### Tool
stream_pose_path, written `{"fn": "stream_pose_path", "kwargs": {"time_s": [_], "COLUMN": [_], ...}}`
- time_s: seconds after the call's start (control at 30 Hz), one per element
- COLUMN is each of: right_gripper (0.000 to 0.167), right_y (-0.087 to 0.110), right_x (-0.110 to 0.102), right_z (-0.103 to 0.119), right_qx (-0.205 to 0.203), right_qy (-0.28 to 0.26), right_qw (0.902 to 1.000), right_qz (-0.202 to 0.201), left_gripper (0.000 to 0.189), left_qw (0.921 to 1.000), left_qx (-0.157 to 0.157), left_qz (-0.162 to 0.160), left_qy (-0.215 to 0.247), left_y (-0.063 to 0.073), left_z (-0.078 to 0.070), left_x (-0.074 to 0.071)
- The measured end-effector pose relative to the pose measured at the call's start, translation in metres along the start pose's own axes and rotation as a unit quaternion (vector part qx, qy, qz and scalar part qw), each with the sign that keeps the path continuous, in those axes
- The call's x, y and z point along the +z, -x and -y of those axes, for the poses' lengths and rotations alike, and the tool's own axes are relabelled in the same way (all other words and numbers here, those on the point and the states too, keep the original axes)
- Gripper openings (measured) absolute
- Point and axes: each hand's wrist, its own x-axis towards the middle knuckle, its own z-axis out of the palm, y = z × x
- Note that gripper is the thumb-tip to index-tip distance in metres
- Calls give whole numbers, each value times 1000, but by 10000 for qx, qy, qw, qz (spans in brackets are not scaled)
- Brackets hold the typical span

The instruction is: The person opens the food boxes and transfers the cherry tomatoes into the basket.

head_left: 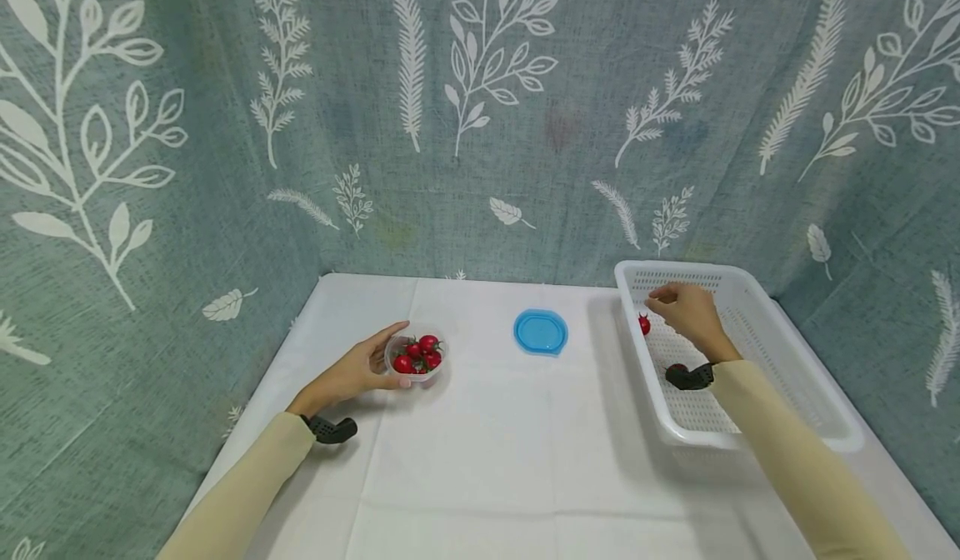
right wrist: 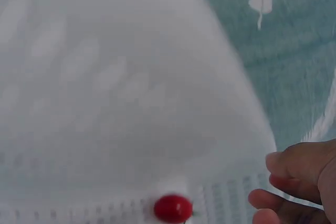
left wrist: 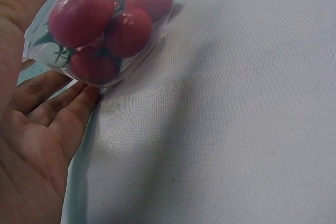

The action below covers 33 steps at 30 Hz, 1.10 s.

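My left hand (head_left: 356, 372) spans a small clear plastic container (left wrist: 107, 80), its thumb on one side and fingers on the other. Several cherry tomatoes (head_left: 427, 343) with green stems fill the container. Over at the right, my right hand (head_left: 690, 314) hangs above a white perforated basket (head_left: 806, 360), fingers loosely bent with nothing visible between them. A cherry tomato (right wrist: 173, 209) lies by the basket's left wall, a short way from the fingertips (right wrist: 257, 198). Another tomato (head_left: 677, 367) in the basket is partly hidden by the wrist camera.
A blue round lid (head_left: 541, 332) lies flat near the middle back of the white-covered table (head_left: 480, 460). Blue-green curtains (head_left: 525, 193) with white leaf prints hang behind the table and along both sides. The basket's raised rim (head_left: 645, 377) stands between the lid and my right hand.
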Motion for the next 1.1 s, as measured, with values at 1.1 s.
{"fn": "stream_pose_path", "kwargs": {"time_s": [1.1], "right_gripper": [25], "right_y": [-9], "right_x": [94], "right_z": [128], "right_qx": [-1174], "right_qy": [-556], "right_qw": [9889], "right_qz": [727], "left_gripper": [107], "left_qw": [10000], "left_qx": [43], "left_qz": [24], "left_qy": [45], "left_y": [-2], "left_z": [2], "left_x": [-1]}}
